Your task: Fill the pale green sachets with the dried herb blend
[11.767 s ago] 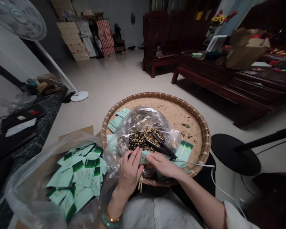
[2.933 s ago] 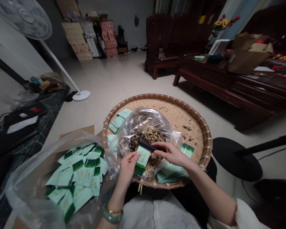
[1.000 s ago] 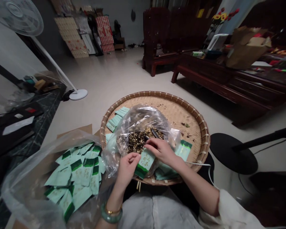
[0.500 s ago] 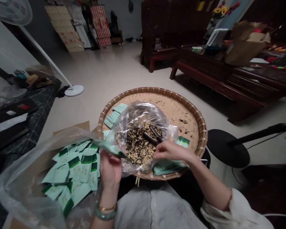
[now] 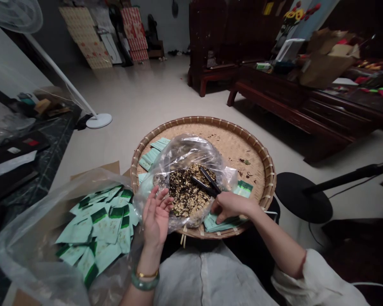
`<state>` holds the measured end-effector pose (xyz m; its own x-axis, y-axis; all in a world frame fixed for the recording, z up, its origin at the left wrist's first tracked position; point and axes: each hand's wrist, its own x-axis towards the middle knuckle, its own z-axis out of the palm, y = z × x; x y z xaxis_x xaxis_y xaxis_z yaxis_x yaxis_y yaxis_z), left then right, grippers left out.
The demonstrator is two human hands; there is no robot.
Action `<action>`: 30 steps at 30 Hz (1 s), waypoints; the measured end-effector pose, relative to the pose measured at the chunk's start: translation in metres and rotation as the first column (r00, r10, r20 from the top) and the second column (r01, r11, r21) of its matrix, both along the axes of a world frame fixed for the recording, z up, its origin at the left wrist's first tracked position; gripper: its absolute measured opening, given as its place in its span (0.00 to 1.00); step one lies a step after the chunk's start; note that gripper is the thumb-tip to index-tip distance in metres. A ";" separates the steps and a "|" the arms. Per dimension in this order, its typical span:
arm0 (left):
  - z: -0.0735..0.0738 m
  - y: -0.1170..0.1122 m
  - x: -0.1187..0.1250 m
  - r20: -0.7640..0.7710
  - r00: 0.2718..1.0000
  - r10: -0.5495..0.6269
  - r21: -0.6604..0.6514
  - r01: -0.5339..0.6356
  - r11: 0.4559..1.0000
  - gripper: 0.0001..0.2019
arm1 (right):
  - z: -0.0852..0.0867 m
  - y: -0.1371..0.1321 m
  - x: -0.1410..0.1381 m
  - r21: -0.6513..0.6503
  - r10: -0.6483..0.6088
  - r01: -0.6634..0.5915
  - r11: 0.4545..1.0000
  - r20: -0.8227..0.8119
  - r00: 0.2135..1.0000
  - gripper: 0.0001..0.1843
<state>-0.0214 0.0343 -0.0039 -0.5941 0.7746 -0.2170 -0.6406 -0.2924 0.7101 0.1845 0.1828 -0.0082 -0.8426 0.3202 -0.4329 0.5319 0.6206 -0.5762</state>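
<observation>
My left hand (image 5: 157, 214) is raised palm up, open and holding nothing, beside a clear plastic bag (image 5: 191, 148). A dark and pale dry loose mix (image 5: 188, 197) fills the opened bag. Black tongs (image 5: 207, 180) lie with one end on the mix and the other against my right hand (image 5: 231, 206). That hand's fingers are bent down onto a stack of green packets (image 5: 225, 225) at the near right rim, pinching at its edge. The bag and packets lie in a round woven bamboo tray (image 5: 242, 146).
A large plastic bag (image 5: 35, 212) at left holds many filled green packets (image 5: 105, 221). More flat packets (image 5: 150, 157) sit at the tray's left. A white fan base (image 5: 98, 120), a black stand base (image 5: 306, 199) and a dark wooden table (image 5: 293, 97) stand around.
My left hand has let go of the green packet it held and opened. My right hand has moved slightly right and down onto the packet stack. The tongs stay nearly in place.
</observation>
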 end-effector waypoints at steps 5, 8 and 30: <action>-0.002 0.001 -0.001 -0.001 1.000 -0.016 -0.018 0.016 1.000 0.19 | -0.006 0.001 -0.001 -0.095 -0.027 0.028 0.995 0.009 1.000 0.09; -0.005 0.002 -0.001 -0.015 0.999 -0.037 -0.002 0.037 0.999 0.20 | -0.011 0.006 -0.001 -0.159 -0.043 0.050 0.986 0.047 0.998 0.13; -0.009 0.003 0.000 0.008 0.997 -0.080 -0.052 0.080 0.995 0.18 | -0.014 -0.021 -0.010 0.285 -0.062 0.030 0.958 0.104 0.993 0.12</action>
